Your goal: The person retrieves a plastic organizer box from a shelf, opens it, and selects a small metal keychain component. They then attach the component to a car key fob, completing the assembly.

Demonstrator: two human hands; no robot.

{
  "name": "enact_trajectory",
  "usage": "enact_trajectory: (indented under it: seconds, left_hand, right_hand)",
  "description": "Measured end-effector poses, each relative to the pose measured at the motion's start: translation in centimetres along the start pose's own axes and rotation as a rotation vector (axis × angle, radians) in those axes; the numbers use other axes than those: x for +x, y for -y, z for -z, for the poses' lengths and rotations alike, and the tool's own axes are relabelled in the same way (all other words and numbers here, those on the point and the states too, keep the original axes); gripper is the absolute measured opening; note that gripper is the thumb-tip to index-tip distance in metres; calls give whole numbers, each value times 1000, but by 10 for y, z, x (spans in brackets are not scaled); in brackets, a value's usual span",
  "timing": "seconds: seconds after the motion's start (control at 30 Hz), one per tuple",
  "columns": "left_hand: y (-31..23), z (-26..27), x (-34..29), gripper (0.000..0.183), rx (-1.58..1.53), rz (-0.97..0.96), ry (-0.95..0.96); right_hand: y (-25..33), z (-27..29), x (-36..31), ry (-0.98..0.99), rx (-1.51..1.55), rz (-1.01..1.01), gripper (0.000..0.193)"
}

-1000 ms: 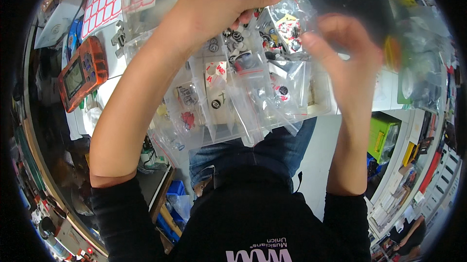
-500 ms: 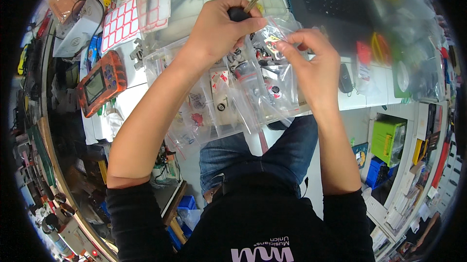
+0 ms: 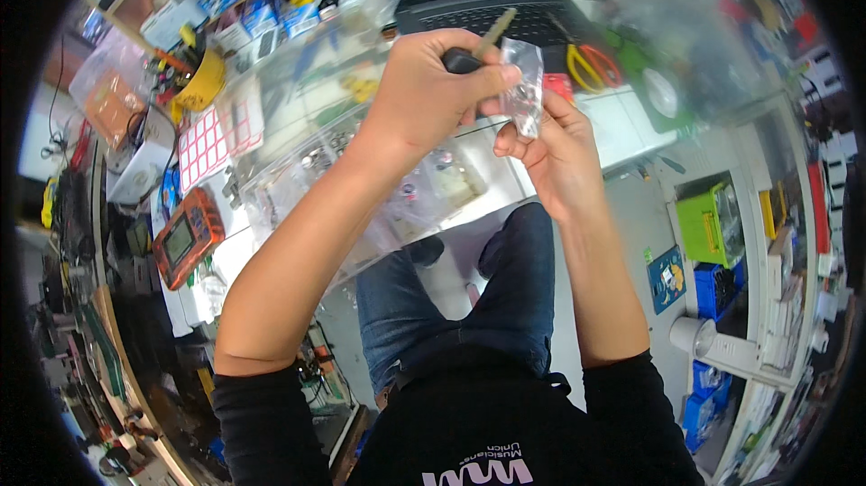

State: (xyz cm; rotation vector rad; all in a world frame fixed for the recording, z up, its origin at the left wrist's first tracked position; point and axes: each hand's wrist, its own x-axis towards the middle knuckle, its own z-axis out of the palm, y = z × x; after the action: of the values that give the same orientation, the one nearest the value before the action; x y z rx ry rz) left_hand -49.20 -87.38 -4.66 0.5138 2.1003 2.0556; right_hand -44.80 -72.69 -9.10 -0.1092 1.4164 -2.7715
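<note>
Cluttered workshop around us, shelving at the right, white table (image 3: 622,129) ahead of our legs. Both hands are engaged: left grip (image 3: 437,84) has its thumb on one edge of a small clear bag (image 3: 523,93), right grip (image 3: 561,150) has its fingers closed about the lower end. So the bag sits between the two grips, raised over the table; we'd guess it's held up to get light and a clear look through the film. Thin, glossy, crinkled plastic, with small dark and pale bits inside, too small for us to identify. Left grip also carries a key-like piece (image 3: 462,61), rounded black head, flat brass-toned blade angled up past the fingers; probably tucked in there so thumb and fingertip can work the bag. Nearer us, left of the right grip and partly under our left forearm: a compartment tray (image 3: 462,186), clear rigid plastic, with filmy bags lying in it, likely parked close for short reaches. Beyond the grips, a dark laptop (image 3: 478,21), flat keys, lit screen. Right of them, scissors (image 3: 591,69) with looped yellow and orange handles.
</note>
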Motion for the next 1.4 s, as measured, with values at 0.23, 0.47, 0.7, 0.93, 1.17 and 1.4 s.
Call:
enact_trajectory:
  seconds: [0.23, 0.47, 0.7, 0.93, 1.17, 1.4]
  left_hand:
    - [-12, -36, 23, 21, -32, 230, 192]
    - [-6, -60, 48, 22, -178, 426, 334]
    - [2, -92, 64, 33, 160, 284, 217]
    - [-4, -98, 67, 27, 315, 198, 369]
    - [10, -69, 76, 30, -71, 230, 325]
    - [12, -75, 79, 12, 430, 34, 164]
  right_hand:
    - [31, 46, -22, -355, -129, 175, 22]
    - [46, 89, -12, -326, -156, 112, 23]
    - [86, 90, -1, -211, -735, 169, 33]
    - [107, 100, 19, 104, -713, -41, 28]
    - [116, 99, 30, 248, -904, -30, 17]
    - [91, 86, 31, 113, -1534, 539, 7]
